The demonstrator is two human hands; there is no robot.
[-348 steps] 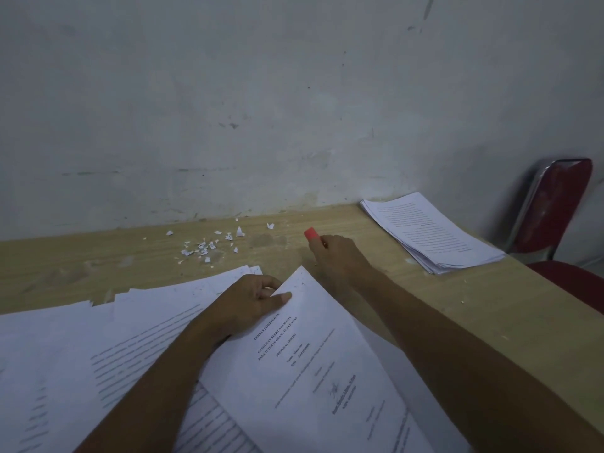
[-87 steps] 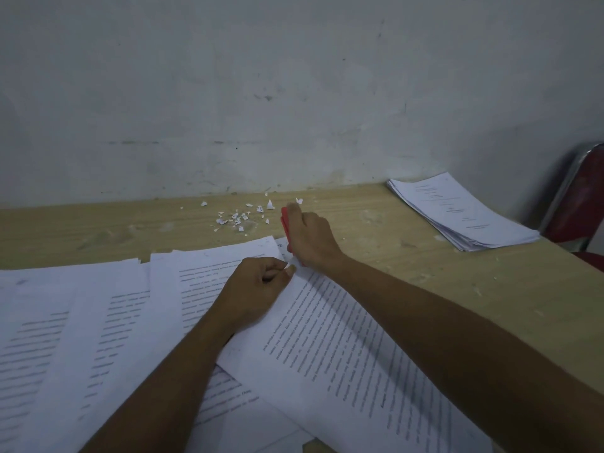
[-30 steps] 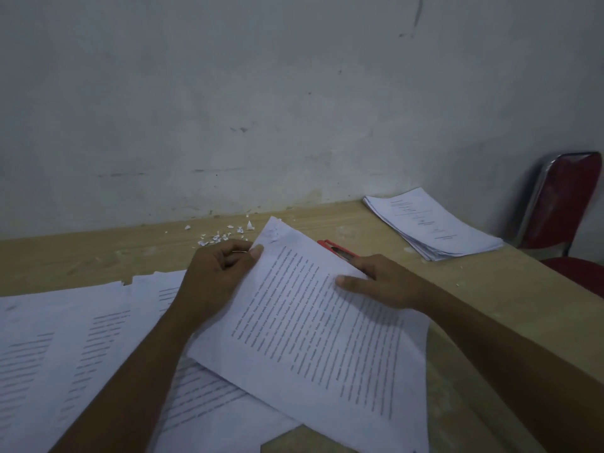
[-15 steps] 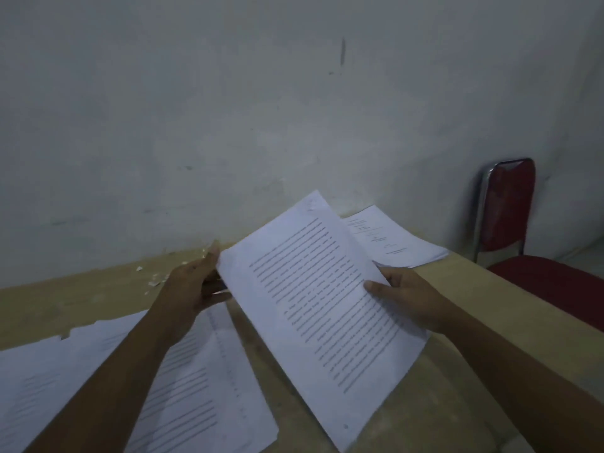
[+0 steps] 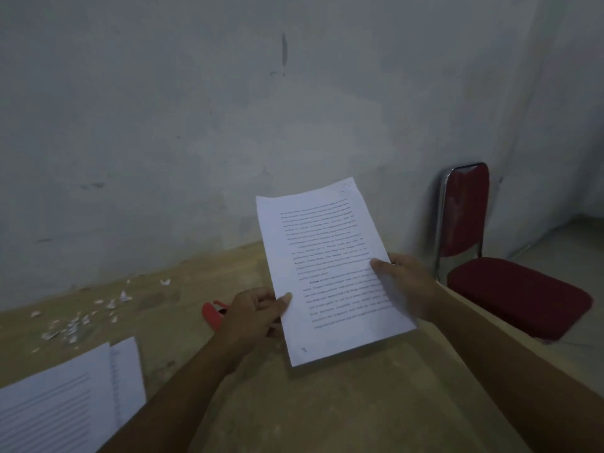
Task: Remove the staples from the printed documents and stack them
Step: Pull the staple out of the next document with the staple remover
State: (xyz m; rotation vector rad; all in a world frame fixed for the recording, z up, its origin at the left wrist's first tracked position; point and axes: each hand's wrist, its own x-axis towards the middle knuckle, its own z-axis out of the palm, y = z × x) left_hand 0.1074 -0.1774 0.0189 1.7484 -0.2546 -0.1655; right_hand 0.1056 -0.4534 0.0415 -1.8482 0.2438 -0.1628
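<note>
I hold a printed document (image 5: 330,266) of several white sheets up above the wooden table (image 5: 327,403), its top end tilted away towards the wall. My left hand (image 5: 255,317) grips its left edge with the thumb on the page. My right hand (image 5: 405,286) grips the right edge, thumb on top. The red staple remover (image 5: 212,313) lies on the table just left of my left hand, partly hidden by it. More printed sheets (image 5: 62,400) lie spread at the lower left. The stack seen earlier at the far right is hidden behind the held document.
Small torn paper scraps (image 5: 75,325) litter the table near the grey wall (image 5: 228,125). A red padded chair (image 5: 490,256) with a metal frame stands beyond the table's right edge.
Both hands have carried the document to the right and turned it more upright. My left hand has slid from the top corner down its left edge. The view has swung right.
</note>
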